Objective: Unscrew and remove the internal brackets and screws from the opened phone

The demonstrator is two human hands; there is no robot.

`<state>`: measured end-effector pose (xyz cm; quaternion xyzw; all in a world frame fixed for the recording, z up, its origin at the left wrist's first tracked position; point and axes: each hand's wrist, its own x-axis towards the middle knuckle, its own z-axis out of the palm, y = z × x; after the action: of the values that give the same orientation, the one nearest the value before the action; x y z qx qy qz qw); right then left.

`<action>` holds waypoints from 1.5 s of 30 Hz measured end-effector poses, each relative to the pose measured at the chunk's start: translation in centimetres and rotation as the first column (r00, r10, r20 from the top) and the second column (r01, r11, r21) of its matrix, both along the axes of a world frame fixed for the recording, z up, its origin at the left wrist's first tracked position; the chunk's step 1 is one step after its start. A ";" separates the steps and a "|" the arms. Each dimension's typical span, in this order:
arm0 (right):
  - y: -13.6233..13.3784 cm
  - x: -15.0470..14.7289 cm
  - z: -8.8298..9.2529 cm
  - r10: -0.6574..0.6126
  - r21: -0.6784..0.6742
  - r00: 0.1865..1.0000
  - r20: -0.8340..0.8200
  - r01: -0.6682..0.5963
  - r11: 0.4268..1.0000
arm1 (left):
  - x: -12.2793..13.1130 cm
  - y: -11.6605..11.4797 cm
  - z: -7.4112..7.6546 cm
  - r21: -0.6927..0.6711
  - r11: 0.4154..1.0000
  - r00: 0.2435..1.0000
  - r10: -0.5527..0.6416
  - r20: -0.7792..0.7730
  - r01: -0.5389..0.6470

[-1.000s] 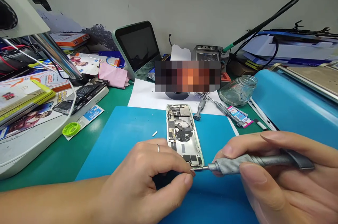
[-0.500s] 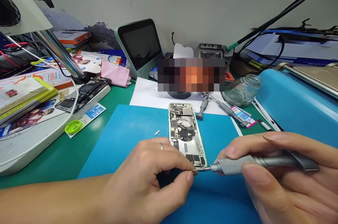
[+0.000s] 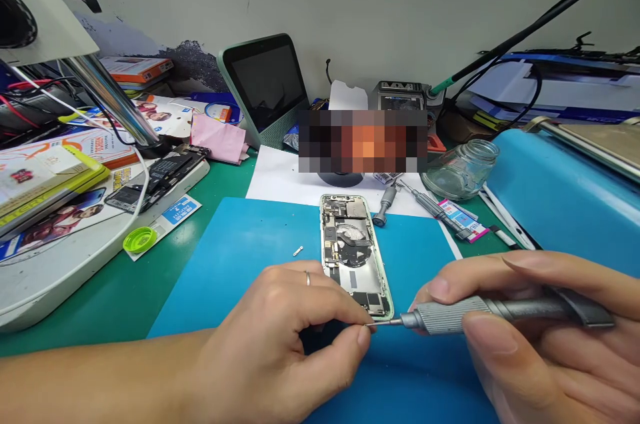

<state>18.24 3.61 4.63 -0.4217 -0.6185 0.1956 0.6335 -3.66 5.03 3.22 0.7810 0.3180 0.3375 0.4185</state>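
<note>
A grey precision screwdriver [image 3: 453,315] lies level in my right hand [image 3: 530,331], its ribbed grip between thumb and fingers. Its thin bit points left to the thumb and forefinger of my left hand [image 3: 300,331], pinched together right at the tip. Anything tiny between those fingertips is too small to make out. Just beyond both hands an opened phone [image 3: 350,251] rests on the blue mat [image 3: 240,277], its inner parts bare and its near left side hidden by my left hand. A small metal bracket [image 3: 298,251] sits on the mat left of the phone.
Behind the phone lie more screwdrivers [image 3: 434,209] and a glass jar [image 3: 463,169]. A tablet-like display [image 3: 267,84] stands at the back. On the left are a microscope stand [image 3: 113,101], a second opened phone [image 3: 160,177] and a green cap [image 3: 139,239].
My right hand and the screwdriver have shifted very slightly right, with my left fingertips staying at the bit's tip. The phone and bracket lie as before.
</note>
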 end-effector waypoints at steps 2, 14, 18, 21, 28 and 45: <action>0.0 0.1 -0.1 0.007 0.002 1.000 0.015 -0.007 1.000 | 0.1 0.0 0.1 -0.002 1.000 1.000 0.006 0.003 -0.006; 0.2 0.1 -0.2 0.009 0.006 1.000 -0.005 -0.009 1.000 | 0.0 0.0 0.2 -0.007 1.000 1.000 0.021 0.007 -0.021; -0.1 0.2 -0.3 0.002 0.003 1.000 0.010 -0.002 1.000 | 0.0 0.0 0.2 -0.014 1.000 1.000 0.008 0.005 -0.008; 0.0 0.1 -0.2 -0.017 -0.005 1.000 0.007 0.017 1.000 | 0.0 0.0 0.2 -0.016 1.000 1.000 0.000 0.003 0.000; 0.1 0.1 0.1 -0.025 -0.021 0.999 0.035 0.025 0.999 | 0.1 -0.1 0.6 -0.035 0.999 0.999 0.033 -0.012 -0.033; -0.6 0.7 -0.8 -0.054 -0.007 0.995 0.081 0.055 0.998 | 0.1 -0.3 0.3 -0.016 0.999 0.999 0.042 -0.028 -0.042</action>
<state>18.90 2.97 3.79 -0.4488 -0.6308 0.1640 0.6113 -3.53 4.73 3.57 0.7753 0.3426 0.3329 0.4132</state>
